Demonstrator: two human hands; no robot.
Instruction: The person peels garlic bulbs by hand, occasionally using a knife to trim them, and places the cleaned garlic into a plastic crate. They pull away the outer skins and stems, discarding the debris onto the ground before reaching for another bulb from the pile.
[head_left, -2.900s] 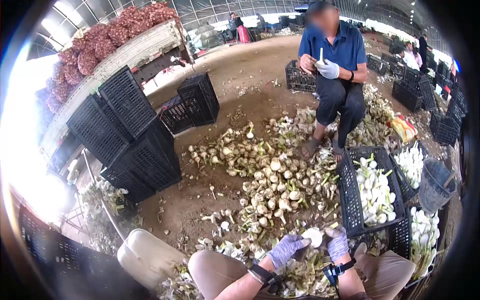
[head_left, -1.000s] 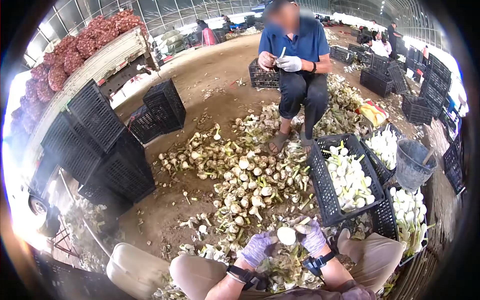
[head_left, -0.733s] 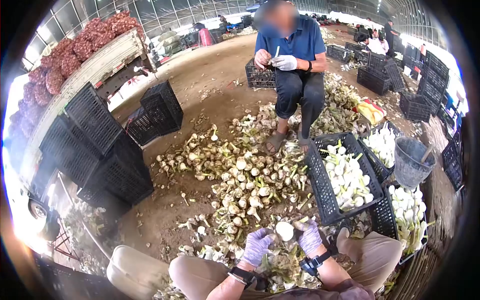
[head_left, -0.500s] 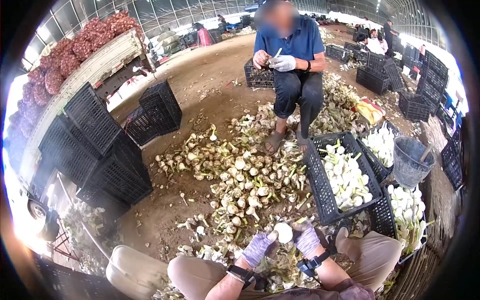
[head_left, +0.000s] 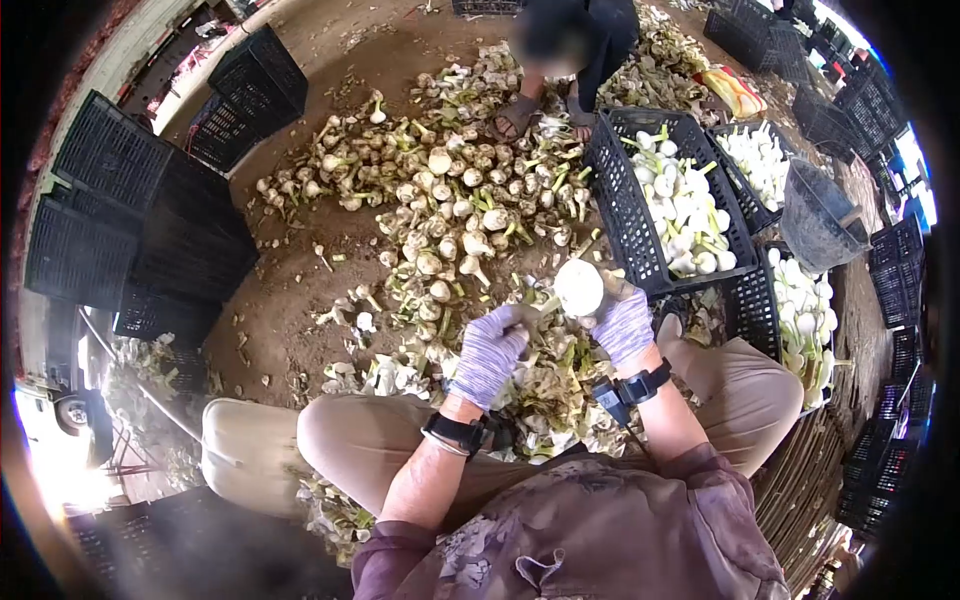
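Observation:
A large, pale peeled garlic bulb (head_left: 578, 288) is held up between my gloved hands, its round white face toward me. My right hand (head_left: 622, 325) is closed on the bulb's right side. A short yellowish piece shows by those fingers, too small to make out. On the other side, my left hand (head_left: 490, 355) has its fingers pinched at a pale stalk-like part reaching left from the bulb. Beyond my hands spreads a heap of unpeeled garlic bulbs (head_left: 440, 215) with stalks. Loose skins and leaves (head_left: 540, 400) cover the ground below.
A black crate (head_left: 625, 215) of white garlic stands ahead right, with a second filled crate (head_left: 742, 190) behind it and another (head_left: 755, 310) nearer. A grey bucket (head_left: 815, 215) stands beside them. Stacked black crates (head_left: 130, 210) rise at left. A co-worker's feet (head_left: 517, 117) are beyond the heap.
My view has tilted downward, showing more of my shirt and less of the co-worker. Both hands and the garlic bulb now appear higher in the view. The bulb remains held between them.

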